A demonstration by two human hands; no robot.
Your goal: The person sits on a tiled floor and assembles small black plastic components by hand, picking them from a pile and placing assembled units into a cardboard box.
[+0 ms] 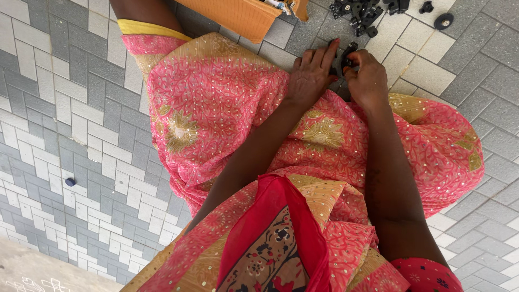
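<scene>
I sit on a tiled floor in a pink patterned dress (216,103). My left hand (311,75) and my right hand (368,81) meet in front of my knees around a small black plastic part (343,60). Both hands grip it, the left from the left side with fingers stretched over it, the right with fingers curled on its right side. Most of the part is hidden between my fingers.
A pile of several small black plastic parts (362,13) lies on the grey and white tiles ahead. A black round piece (443,21) lies further right. An orange cardboard box (238,16) stands at the top. A small dark blue cap (70,181) lies at left.
</scene>
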